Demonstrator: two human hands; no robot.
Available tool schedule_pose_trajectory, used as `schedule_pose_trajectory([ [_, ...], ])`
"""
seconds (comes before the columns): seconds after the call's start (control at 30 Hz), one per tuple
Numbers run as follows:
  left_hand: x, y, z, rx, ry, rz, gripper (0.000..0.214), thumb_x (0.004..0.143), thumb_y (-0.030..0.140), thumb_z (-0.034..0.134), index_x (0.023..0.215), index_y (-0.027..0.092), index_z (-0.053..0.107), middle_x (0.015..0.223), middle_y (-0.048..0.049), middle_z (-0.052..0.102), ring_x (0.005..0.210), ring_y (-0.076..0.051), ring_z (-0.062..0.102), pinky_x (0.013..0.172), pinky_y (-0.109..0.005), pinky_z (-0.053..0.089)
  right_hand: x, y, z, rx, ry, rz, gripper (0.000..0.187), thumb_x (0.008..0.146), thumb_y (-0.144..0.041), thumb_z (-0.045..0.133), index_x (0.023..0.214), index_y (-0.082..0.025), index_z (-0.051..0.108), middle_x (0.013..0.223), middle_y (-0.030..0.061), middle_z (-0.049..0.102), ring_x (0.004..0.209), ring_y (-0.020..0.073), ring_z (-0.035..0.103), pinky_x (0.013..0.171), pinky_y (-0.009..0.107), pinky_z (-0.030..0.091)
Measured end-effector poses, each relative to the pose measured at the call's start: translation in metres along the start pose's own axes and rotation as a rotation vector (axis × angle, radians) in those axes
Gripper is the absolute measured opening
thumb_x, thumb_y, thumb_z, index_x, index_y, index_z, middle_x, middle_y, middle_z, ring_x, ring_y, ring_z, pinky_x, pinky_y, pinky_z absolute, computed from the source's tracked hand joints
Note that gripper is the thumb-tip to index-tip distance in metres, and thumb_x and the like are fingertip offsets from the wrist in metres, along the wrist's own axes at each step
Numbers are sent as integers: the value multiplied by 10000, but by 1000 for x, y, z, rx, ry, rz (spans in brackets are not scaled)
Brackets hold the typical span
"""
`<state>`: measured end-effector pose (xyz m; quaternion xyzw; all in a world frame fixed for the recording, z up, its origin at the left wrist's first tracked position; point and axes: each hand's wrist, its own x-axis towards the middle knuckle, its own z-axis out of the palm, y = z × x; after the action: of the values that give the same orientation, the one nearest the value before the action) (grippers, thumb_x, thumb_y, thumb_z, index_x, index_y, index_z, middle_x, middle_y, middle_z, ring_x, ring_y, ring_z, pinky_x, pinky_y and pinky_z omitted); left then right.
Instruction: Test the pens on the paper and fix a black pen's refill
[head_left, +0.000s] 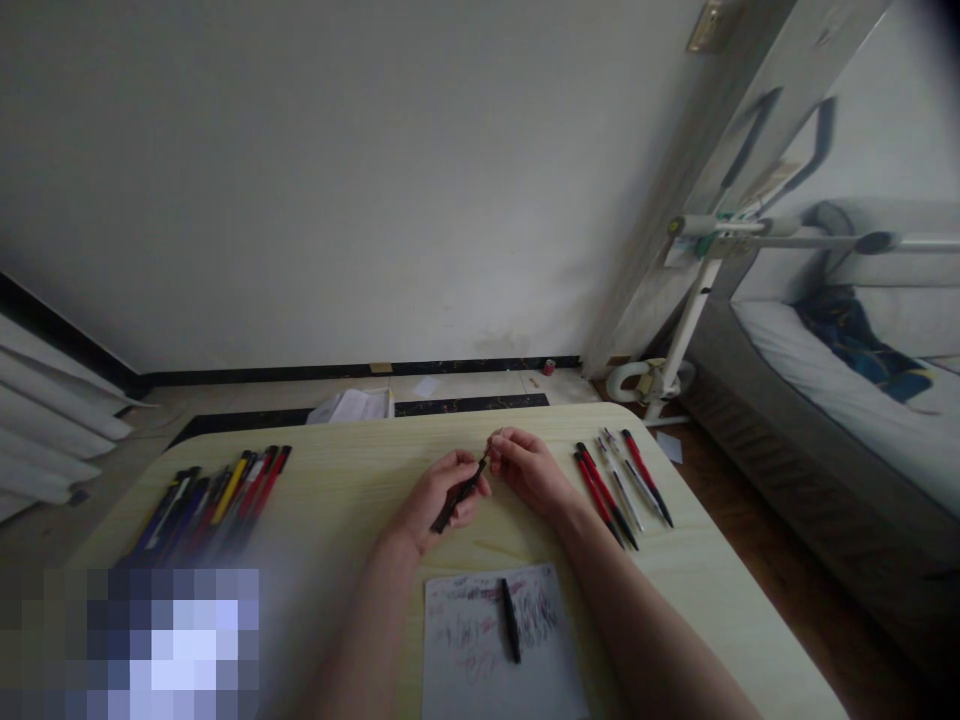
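My left hand (pixel 442 492) is closed around a black pen (pixel 459 498), held slanted above the table with its upper end to the right. At that upper end, the fingers of my right hand (pixel 529 468) are pinched together on a thin, small part. Whether this part is joined to the pen is too small to tell. Below my hands, a short black pen piece (pixel 510 620) lies on a scribbled sheet of paper (pixel 457 680). Right of my right hand, several red-and-black pens (pixel 646 478) and clear pens (pixel 624 490) lie side by side.
Many pens, blue, yellow and red (pixel 232 485), lie in a row at the table's (pixel 337 470) left side. Past the far edge stands a white box with papers (pixel 352 405) on the floor. White exercise equipment (pixel 686 320) and a bed (pixel 780 350) are at the right.
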<state>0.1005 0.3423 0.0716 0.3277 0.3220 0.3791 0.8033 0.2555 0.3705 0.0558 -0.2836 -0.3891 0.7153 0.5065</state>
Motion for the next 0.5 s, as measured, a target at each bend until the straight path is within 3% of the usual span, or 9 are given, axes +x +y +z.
schedule_pose_trajectory([
  [0.5, 2, -4, -1, -9, -2, 49, 123, 802, 278, 500, 778, 175, 436, 690, -1, 560, 378, -9, 358, 358, -139, 231, 0, 4, -1, -223, -2, -3, 170, 721, -306, 611, 649, -166, 547, 549, -33, 513, 491, 86, 445, 508, 232, 311],
])
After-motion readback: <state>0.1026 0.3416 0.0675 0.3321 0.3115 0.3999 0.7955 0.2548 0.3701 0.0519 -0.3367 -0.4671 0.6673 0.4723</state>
